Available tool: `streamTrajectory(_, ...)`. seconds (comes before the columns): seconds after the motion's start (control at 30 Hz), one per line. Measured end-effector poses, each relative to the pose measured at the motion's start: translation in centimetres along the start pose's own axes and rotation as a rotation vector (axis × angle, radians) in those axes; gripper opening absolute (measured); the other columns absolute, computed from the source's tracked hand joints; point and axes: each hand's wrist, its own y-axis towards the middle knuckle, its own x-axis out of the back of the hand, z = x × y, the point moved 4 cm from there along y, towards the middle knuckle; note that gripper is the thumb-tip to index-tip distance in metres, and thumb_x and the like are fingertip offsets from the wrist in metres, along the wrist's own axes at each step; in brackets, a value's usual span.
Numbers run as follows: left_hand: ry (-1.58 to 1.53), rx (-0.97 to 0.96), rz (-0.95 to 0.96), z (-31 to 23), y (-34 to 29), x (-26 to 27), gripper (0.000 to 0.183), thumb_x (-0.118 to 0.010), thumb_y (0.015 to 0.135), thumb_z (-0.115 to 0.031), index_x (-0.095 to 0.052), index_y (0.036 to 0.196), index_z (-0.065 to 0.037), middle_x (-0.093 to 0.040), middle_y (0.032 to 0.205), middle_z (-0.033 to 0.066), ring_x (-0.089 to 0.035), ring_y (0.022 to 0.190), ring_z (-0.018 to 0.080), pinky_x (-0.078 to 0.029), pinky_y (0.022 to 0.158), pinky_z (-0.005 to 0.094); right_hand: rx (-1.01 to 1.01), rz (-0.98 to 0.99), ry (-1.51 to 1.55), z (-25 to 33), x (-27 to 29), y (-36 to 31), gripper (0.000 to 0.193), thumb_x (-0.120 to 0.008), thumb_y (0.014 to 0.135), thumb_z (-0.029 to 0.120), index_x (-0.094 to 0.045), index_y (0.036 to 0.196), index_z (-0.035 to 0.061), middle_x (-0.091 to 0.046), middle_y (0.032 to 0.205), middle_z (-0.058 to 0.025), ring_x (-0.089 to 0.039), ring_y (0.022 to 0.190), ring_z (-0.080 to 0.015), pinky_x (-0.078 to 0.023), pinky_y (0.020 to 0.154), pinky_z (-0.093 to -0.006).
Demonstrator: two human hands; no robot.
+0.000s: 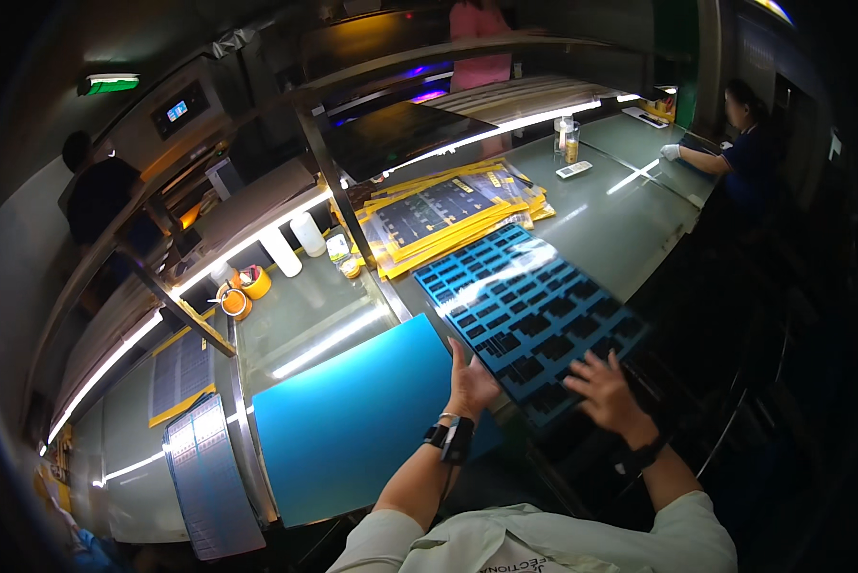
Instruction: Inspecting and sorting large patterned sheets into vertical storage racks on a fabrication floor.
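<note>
Head cam, watching remotely: the panel (pixel 529 320) sits between the two hands, blue with rows of black blocks, sloping from far left down to near right along its long axis. From the left hand (pixel 472 387) it lies right and forward, touching at the long left edge; those fingers go out of sight by the panel, so I can't tell how firmly they grip. Right hand (pixel 606 393) is over the near right end, fingers spread, holding nothing I can see; can't tell if the tips touch. So the left hand has the side, the right is nearer the short end. Left of the left fingers is a plain blue sheet (pixel 353 420) on the table (pixel 630 229); ahead of both hands, a yellow-edged stack (pixel 448 215).

As for writing: dark lettering on the shirt (pixel 515 540) below the hands, partly folded. Marks on the stack are too small for me, and I see no readable label on the panel.
</note>
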Motion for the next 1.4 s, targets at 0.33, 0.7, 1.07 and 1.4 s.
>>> streamTrajectory(0.33, -0.023, 0.005, -0.189, 2.4, -0.4, 1.0, 0.092, -0.052, 0.07, -0.074, -0.038, 0.133, -0.008, -0.043, 0.134, 0.0121, -0.039, 0.124, 0.0344, -0.026, 0.103, 0.0543, 0.237, 0.001, 0.144, 3.6, -4.3, -0.7, 0.024, -0.07, 0.072, 0.019, -0.06, 0.088, 0.005, -0.063, 0.107, -0.012, -0.057, 0.106, -0.0317, -0.047, 0.089, -0.0388)
streamTrajectory(0.7, 0.09, 0.106, -0.288, 3.4, 1.8, 3.4, 0.062, -0.047, 0.088, -0.052, -0.045, 0.125, -0.002, -0.053, 0.124, 0.0134, -0.051, 0.113, 0.0301, -0.037, 0.1, 0.0462, -0.115, -0.57, 0.247, -2.9, 7.4, 7.6, 0.009, -0.049, 0.087, -0.001, -0.054, 0.081, 0.0009, -0.061, 0.076, -0.0124, -0.062, 0.064, -0.0245, -0.047, 0.055, -0.0313)
streamTrajectory(1.07, 0.55, 0.054, -0.504, 6.1, 2.3, 2.3, 0.056, -0.041, 0.094, -0.047, -0.042, 0.125, 0.0, -0.053, 0.12, 0.0142, -0.051, 0.109, 0.0274, -0.04, 0.095, 0.0413, 0.161, -0.787, 0.213, 1.8, 17.7, 5.7, 0.008, -0.05, 0.089, 0.005, -0.054, 0.092, -0.0011, -0.06, 0.087, -0.0149, -0.058, 0.077, -0.0207, -0.05, 0.064, -0.0292)
streamTrajectory(1.4, 0.234, -0.022, -0.12, -12.7, -8.6, 1.8, 0.077, -0.041, 0.087, -0.06, -0.028, 0.136, -0.001, -0.045, 0.129, 0.0215, -0.05, 0.113, 0.0372, -0.039, 0.097, 0.0524, -0.92, -0.592, 1.123, -10.3, 3.4, -7.1, 0.044, -0.05, 0.088, 0.004, -0.039, 0.131, 0.0005, -0.06, 0.109, -0.0118, -0.06, 0.088, -0.0125, -0.049, 0.075, -0.024)
